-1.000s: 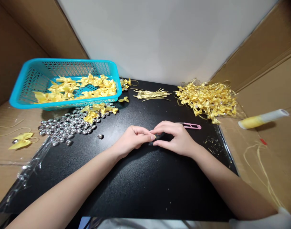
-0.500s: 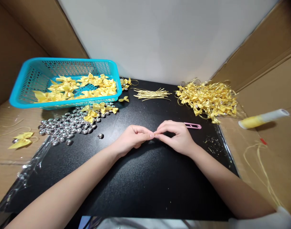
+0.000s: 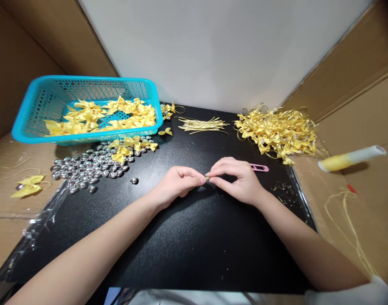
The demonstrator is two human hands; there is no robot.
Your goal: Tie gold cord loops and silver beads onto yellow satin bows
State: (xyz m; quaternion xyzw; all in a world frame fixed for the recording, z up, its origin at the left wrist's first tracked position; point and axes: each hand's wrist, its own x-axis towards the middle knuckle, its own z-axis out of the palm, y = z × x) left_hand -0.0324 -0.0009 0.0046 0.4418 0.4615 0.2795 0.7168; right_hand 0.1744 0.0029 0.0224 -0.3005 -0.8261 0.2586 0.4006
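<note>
My left hand (image 3: 178,184) is pinched over the middle of the black table (image 3: 194,241), its fingertips closed on a thin gold cord (image 3: 207,178). From the right, my right hand (image 3: 236,180) meets it, thumb and fingers pinching the same cord's short visible piece. The rest of the cord is mostly hidden by the fingers. Behind both hands lies a bundle of gold cords (image 3: 203,125). A single silver bead (image 3: 134,181) rests left of my left hand, and a pink cutter (image 3: 260,168) lies partly behind my right hand.
A turquoise basket (image 3: 157,127) holds yellow bows; silver beads (image 3: 92,167) lie before it. At the back right is a pile of yellow bows with cords (image 3: 276,131). A yellow-white tube (image 3: 351,158) lies on cardboard at right, a lone bow (image 3: 30,186) at left.
My right hand has shifted slightly right, and its fingertips are a little farther from my left ones. More of the gold cord shows between them.
</note>
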